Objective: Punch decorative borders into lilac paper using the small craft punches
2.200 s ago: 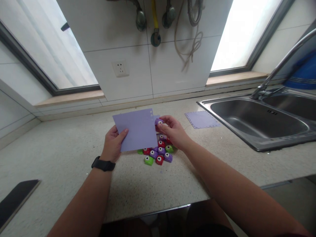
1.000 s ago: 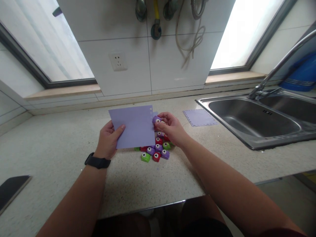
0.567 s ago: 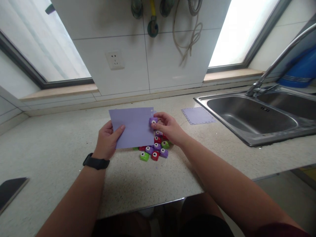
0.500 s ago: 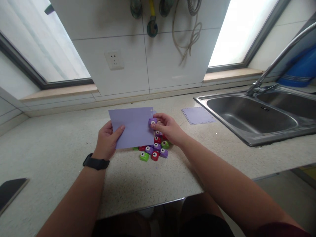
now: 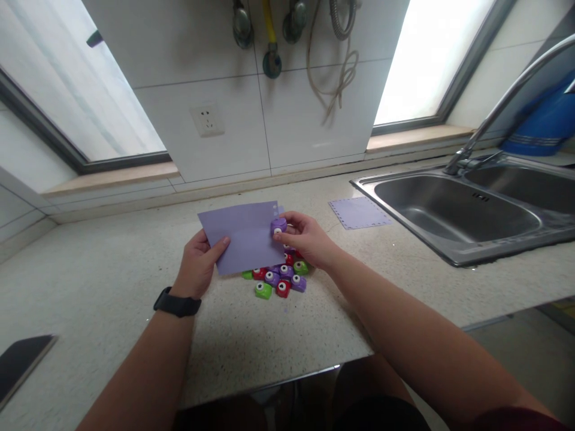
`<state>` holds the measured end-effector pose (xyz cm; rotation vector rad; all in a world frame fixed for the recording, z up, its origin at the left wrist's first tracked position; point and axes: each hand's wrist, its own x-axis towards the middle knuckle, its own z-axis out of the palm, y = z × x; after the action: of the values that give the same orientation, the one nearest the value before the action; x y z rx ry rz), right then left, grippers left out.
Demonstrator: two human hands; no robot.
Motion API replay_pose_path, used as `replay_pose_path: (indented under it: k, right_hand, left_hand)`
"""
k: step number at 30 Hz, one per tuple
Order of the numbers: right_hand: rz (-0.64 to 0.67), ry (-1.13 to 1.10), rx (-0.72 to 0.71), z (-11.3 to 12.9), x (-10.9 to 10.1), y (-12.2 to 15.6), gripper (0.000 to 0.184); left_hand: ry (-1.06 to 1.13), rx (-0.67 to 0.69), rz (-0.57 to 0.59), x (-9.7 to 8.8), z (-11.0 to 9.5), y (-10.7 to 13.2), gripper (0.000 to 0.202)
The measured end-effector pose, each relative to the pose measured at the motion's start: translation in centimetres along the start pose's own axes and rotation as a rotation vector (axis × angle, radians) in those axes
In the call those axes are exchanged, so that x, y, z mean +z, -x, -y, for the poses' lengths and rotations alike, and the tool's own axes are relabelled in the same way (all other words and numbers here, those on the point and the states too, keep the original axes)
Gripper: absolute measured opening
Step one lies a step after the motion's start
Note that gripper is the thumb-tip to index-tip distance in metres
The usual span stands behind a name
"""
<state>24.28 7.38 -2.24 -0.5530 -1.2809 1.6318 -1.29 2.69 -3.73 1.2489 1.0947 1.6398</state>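
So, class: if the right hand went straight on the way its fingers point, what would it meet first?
Probably the lilac sheet: the right hand points left, and the purple punch it holds overlaps the sheet's right edge. Exact depth is unclear.

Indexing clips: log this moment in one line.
left hand: holds purple rectangular paper sheet; right hand: grips purple plastic punch at sheet's edge; nearby: red, green, purple plastic punches

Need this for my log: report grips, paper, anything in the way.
Left grip holds purple paper. Right grip has purple punch at paper's right edge. Possible clutter: other punches on counter, partly behind paper.
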Motion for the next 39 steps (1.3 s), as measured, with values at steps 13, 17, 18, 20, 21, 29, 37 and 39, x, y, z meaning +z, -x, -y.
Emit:
replay_pose_path:
  k: [13,17,18,20,21,29,37,39]
  right_hand:
    - [-0.133,0.974,-0.820,1.7,0.2,0.8,0.031]
    - [-0.221,1.044,-0.926,1.8,1.0,1.3,0.035]
    - [-0.205,1.067,-0.943,1.7,1.2,1.4,0.035]
    - [-0.148,1.123,-0.969,1.3,1.6,1.5,0.033]
    - [-0.122,1.155,-0.981,1.1,1.8,1.5,0.031]
    - [-0.009,1.292,-0.967,0.2,3.5,1.8,0.031]
    - [0.125,1.066,-0.815,1.0,3.4,2.6,0.052]
    - [0.069,0.955,-0.740,1.2,2.9,2.5,0.044]
  left_hand:
    - [-0.752,0.688,-0.256,1.5,-2.6,1.7,0.024]
    - [-0.645,0.439,0.254,4.8,-3.0,3.8,0.016]
    - [-0.537,0.342,0.299,5.6,-2.8,4.0,0.030]
    - [-0.269,0.175,0.371,6.8,-2.3,4.3,0.047]
    - [-0.130,0.104,0.387,7.2,-2.2,4.3,0.049]
    - [0.220,-0.087,0.265,8.1,-1.9,3.7,0.032]
    - [0.202,-0.154,0.170,7.0,-1.9,2.9,0.025]
    - [0.204,-0.171,0.189,7.0,-1.9,3.0,0.024]
